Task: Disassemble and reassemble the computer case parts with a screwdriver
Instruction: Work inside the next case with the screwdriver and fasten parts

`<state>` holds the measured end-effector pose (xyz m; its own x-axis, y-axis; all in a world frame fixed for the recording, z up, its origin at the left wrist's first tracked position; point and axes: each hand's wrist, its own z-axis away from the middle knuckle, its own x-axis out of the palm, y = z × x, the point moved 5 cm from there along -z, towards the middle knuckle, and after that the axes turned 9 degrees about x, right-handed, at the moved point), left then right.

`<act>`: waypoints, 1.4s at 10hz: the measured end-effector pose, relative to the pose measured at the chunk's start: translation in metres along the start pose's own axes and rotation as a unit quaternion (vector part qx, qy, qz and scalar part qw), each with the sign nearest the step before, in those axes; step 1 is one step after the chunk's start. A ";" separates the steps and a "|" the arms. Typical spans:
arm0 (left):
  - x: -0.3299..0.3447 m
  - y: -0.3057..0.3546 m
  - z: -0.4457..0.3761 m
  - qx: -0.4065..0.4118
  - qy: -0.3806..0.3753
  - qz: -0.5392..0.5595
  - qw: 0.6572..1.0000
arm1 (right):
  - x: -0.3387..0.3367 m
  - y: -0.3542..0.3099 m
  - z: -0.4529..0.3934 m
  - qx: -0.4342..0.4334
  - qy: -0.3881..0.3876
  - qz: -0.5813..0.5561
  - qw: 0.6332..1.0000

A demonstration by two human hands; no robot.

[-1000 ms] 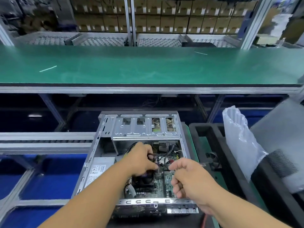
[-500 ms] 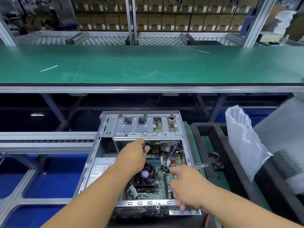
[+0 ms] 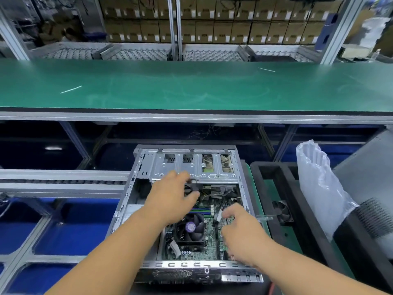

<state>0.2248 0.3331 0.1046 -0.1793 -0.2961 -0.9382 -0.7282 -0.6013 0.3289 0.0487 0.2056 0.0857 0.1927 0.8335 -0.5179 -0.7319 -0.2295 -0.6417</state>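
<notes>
The open computer case (image 3: 187, 209) lies near, below the green bench. The left hand (image 3: 170, 199) pinches black cables (image 3: 194, 188) by the drive cage; the right hand (image 3: 240, 228) curls around a connector. Pull straight, gently, without straining the board.

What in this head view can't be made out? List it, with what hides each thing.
- Left hand: motion blur hides whether its fingers hold the black cable.
- Right hand: fingers curl away from the camera; its back hides any grip.
- Motherboard: both hands cover parts.
- Computer case: the near end's lower face is blurred and dark.
- Screwdriver: none identifiable.
</notes>
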 end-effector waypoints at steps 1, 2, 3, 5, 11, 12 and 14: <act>0.013 0.010 0.002 0.025 -0.111 -0.148 0.982 | 0.009 -0.006 0.001 -0.044 -0.013 0.040 0.998; 0.032 0.009 0.001 -0.014 -0.174 -0.228 0.958 | 0.006 -0.030 0.009 -0.083 0.004 0.020 0.996; 0.045 -0.002 -0.005 -0.091 -0.205 -0.182 0.957 | 0.006 -0.049 0.019 -0.126 0.026 -0.012 0.992; 0.065 -0.018 -0.035 -0.128 -0.265 -0.029 0.955 | 0.026 -0.051 0.005 -0.053 -0.014 0.089 0.995; 0.111 -0.032 -0.079 -0.036 -0.364 -0.099 0.925 | 0.014 -0.029 -0.040 0.082 -0.032 0.316 0.945; 0.111 -0.039 -0.077 -0.056 -0.346 -0.108 0.930 | 0.017 -0.041 -0.047 0.036 -0.036 0.343 0.938; 0.107 -0.043 -0.064 -0.097 -0.288 -0.138 0.943 | 0.035 -0.057 -0.055 -0.020 -0.039 0.437 0.899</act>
<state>0.2796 0.2798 -0.0029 -0.3709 0.3106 -0.8752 -0.6752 -0.7372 0.0245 0.1330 0.2201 0.0729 -0.4915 0.3595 -0.7932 -0.5570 -0.8299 -0.0309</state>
